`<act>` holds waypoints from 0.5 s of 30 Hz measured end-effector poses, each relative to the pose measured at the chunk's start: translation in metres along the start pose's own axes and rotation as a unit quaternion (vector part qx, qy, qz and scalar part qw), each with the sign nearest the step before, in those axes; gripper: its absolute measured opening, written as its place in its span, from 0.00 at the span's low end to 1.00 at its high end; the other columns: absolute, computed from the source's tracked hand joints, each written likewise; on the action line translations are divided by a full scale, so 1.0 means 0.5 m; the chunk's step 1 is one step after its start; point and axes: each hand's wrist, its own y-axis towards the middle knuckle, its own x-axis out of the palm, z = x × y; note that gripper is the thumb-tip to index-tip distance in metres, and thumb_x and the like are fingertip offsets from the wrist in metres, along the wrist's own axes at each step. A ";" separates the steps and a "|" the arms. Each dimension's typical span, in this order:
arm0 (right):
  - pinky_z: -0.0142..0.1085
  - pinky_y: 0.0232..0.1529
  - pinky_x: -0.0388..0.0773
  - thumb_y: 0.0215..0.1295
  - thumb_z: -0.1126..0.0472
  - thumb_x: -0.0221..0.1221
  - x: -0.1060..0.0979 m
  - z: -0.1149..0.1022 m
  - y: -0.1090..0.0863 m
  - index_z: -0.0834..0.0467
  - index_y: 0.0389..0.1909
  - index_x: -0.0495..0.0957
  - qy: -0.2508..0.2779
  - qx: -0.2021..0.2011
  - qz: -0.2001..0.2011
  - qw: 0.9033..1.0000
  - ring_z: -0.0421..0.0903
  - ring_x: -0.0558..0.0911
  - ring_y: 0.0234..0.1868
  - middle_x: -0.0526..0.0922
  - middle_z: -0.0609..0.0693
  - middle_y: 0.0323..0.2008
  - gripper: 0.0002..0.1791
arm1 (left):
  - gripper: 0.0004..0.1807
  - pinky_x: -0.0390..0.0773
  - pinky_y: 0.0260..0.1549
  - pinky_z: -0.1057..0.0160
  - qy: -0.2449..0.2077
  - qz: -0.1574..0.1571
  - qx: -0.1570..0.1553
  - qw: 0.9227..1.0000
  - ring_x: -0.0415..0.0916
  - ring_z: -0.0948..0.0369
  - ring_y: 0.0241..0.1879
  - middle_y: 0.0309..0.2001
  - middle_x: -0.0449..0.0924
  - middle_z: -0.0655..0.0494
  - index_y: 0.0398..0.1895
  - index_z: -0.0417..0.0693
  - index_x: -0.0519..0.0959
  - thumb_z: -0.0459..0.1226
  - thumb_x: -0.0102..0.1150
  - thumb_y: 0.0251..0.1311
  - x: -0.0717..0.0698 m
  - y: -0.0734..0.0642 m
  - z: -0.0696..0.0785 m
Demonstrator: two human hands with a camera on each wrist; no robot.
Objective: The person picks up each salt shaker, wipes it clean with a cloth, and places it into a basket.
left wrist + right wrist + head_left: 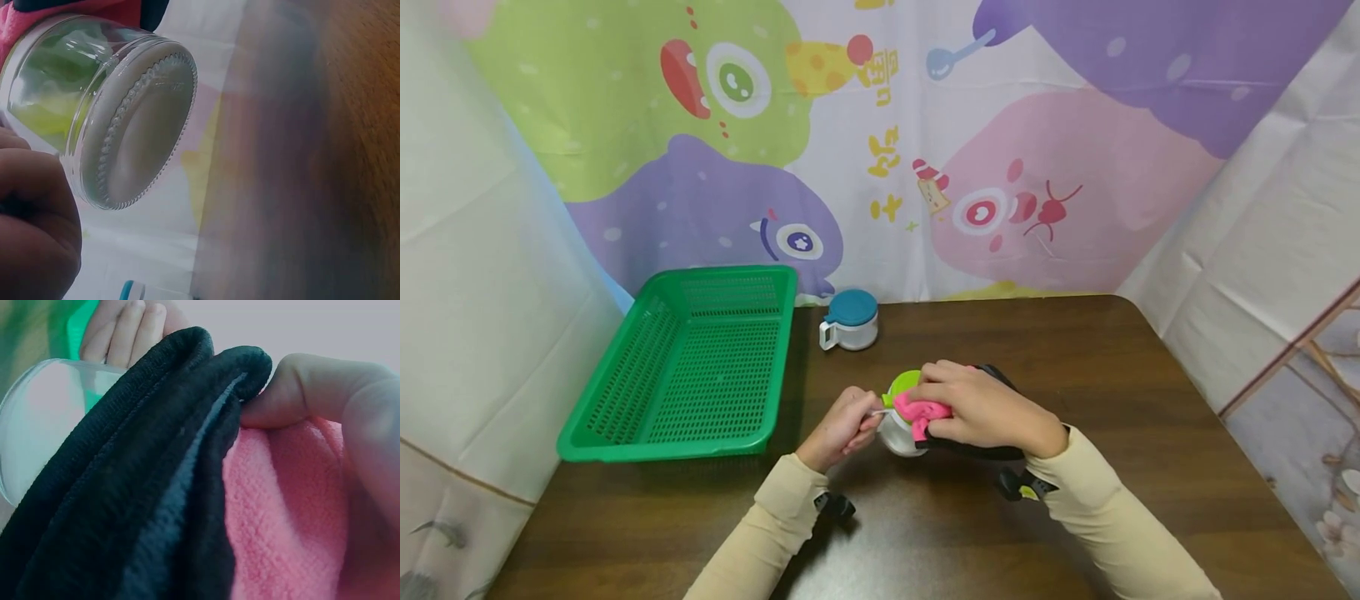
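My left hand (844, 427) grips the handle of a clear glass jar (901, 438) with a lime-green lid (906, 381). In the left wrist view the jar's ridged round base (147, 134) is tilted toward the camera, raised above the table. My right hand (981, 406) holds a pink cloth (922, 408) with black edging against the jar's lid and side. Close up in the right wrist view, the cloth's folds (284, 506) bunch under the thumb and hide part of the jar. Curled left fingers (128, 334) show behind it.
A green perforated basket (773, 367) stands on the left of the brown wooden table (1075, 367). Behind the hands is a second glass jar (857, 336) with a blue lid and white handle. A cartoon-printed curtain (880, 250) hangs along the table's far edge.
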 end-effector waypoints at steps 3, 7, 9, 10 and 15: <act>0.27 0.30 0.64 0.55 0.60 0.62 -0.001 0.000 0.004 0.55 0.47 0.83 0.008 0.006 -0.003 1.000 0.39 0.68 0.34 0.76 0.46 0.34 0.17 | 0.21 0.52 0.04 0.72 0.007 0.001 -0.001 1.000 0.51 0.70 0.03 0.03 0.56 0.66 0.06 0.51 0.56 0.36 0.39 0.59 0.003 0.000 -0.001; 0.28 0.30 0.65 0.54 0.61 0.62 0.001 0.004 0.007 0.55 0.46 0.83 0.009 0.019 -0.006 1.000 0.39 0.68 0.34 0.75 0.46 0.35 0.16 | 0.21 0.52 0.04 0.72 0.014 -0.001 0.000 1.000 0.51 0.70 0.03 0.03 0.55 0.66 0.06 0.50 0.57 0.35 0.40 0.59 0.004 0.002 -0.005; 0.28 0.31 0.65 0.54 0.60 0.63 0.002 0.007 0.007 0.55 0.46 0.83 0.005 0.023 -0.008 1.000 0.39 0.68 0.35 0.75 0.46 0.35 0.16 | 0.22 0.52 0.04 0.72 0.018 -0.003 0.001 1.000 0.52 0.70 0.03 0.03 0.56 0.66 0.06 0.50 0.57 0.35 0.40 0.59 0.004 0.003 -0.007; 0.28 0.31 0.66 0.54 0.60 0.63 0.002 0.008 0.008 0.55 0.46 0.83 0.002 0.025 -0.008 1.000 0.39 0.68 0.35 0.75 0.45 0.35 0.16 | 0.22 0.52 0.04 0.72 0.022 -0.005 0.003 1.000 0.52 0.70 0.03 0.03 0.56 0.66 0.06 0.50 0.57 0.35 0.40 0.60 0.003 0.004 -0.008; 0.28 0.32 0.67 0.54 0.60 0.63 0.003 0.017 0.012 0.54 0.47 0.83 0.000 0.037 -0.015 0.999 0.38 0.68 0.35 0.75 0.45 0.35 0.17 | 0.23 0.53 0.05 0.72 0.037 -0.010 0.003 0.999 0.52 0.69 0.03 0.04 0.57 0.66 0.06 0.50 0.57 0.36 0.39 0.61 0.003 0.005 -0.007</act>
